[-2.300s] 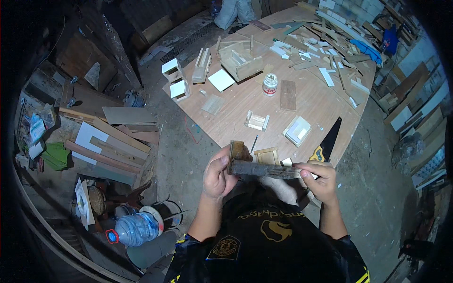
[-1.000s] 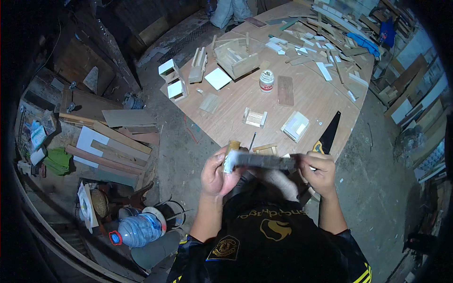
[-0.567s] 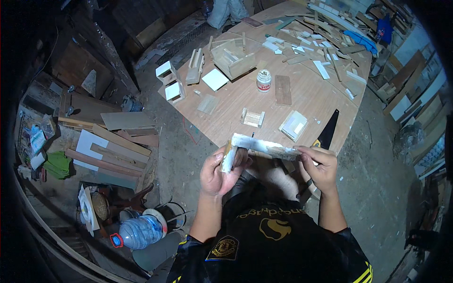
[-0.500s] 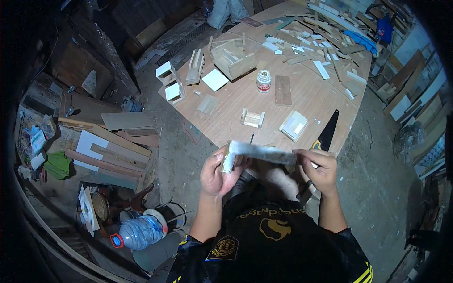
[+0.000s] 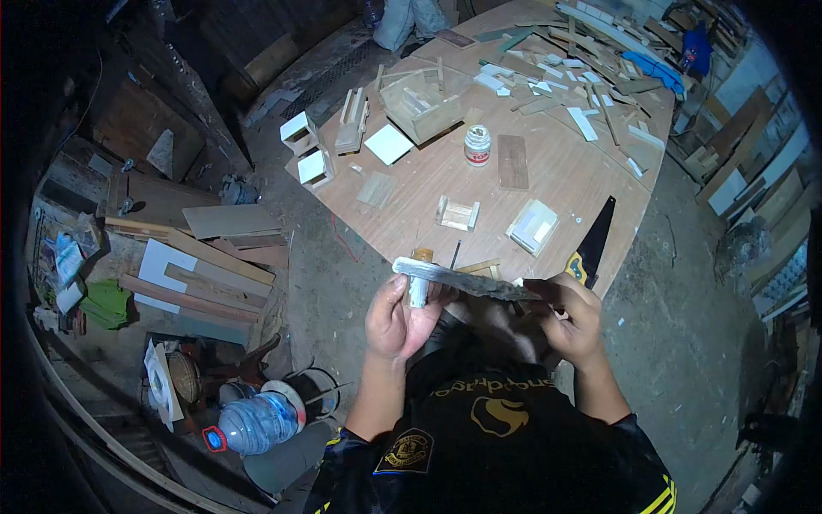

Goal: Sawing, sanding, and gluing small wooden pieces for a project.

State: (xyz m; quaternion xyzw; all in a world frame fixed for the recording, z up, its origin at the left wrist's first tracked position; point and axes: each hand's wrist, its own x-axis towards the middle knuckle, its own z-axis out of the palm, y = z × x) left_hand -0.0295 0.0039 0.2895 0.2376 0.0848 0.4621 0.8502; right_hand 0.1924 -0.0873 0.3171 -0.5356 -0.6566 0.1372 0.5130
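Note:
Over the near edge of the table, my left hand is closed around a small wood piece with a whitish face; its tan end shows above the fingers. My right hand grips one end of a long flat grey strip with a pale tip. I cannot make out exactly what kind of tool or stick it is. The strip's pale left end lies across the wood piece, near my left fingertips. Behind the strip, a small wooden frame and a thin dark stick are partly hidden.
On the wooden table stand an open white jar, a small wooden tray, a white-topped block and a larger wooden box. A handsaw lies at the right edge. Several wood scraps cover the far end.
The strip has slid left across the wood piece, its pale tip now reaching past it. My right hand has moved slightly left and down. The left hand keeps its grip.

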